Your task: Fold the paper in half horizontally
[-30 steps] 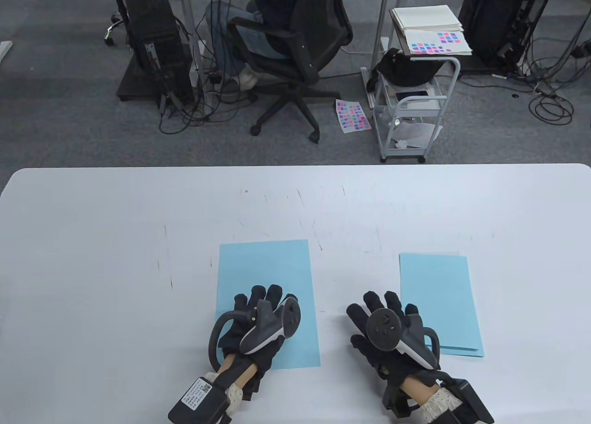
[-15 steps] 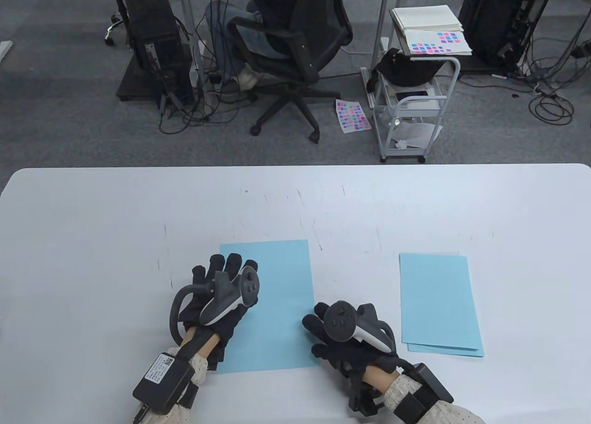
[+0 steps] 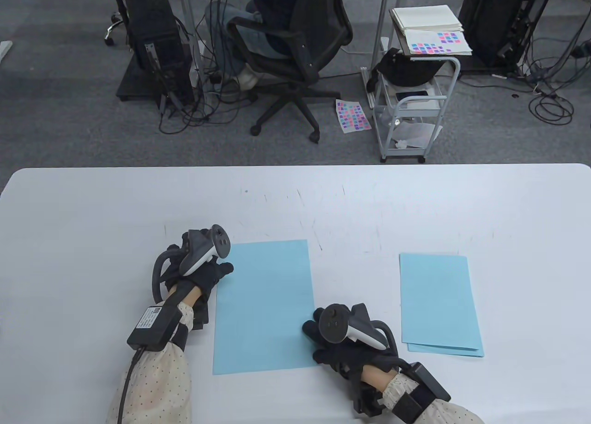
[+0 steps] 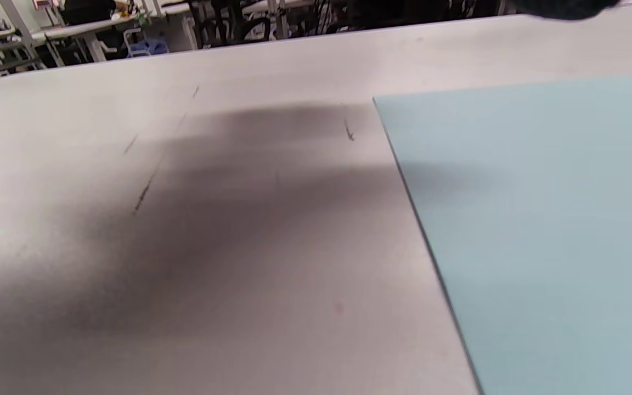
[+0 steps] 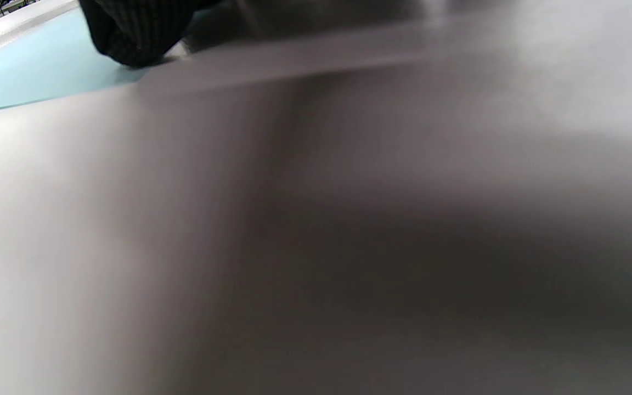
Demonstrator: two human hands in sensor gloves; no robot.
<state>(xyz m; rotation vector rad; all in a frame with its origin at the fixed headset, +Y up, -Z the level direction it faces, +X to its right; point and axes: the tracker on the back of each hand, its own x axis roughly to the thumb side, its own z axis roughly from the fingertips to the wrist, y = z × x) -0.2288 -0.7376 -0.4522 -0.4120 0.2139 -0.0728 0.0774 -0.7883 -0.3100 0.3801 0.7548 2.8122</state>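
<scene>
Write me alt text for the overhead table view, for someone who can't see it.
A flat light-blue paper sheet lies on a white table, with the gloved left hand at its upper left edge and the gloved right hand at its lower right edge. A stack of blue paper lies further right; office chairs and a cart stand beyond the table.

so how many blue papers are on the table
2: a flat sheet between the hands, and a folded one off to the right, which may hide more beneath it.
</scene>
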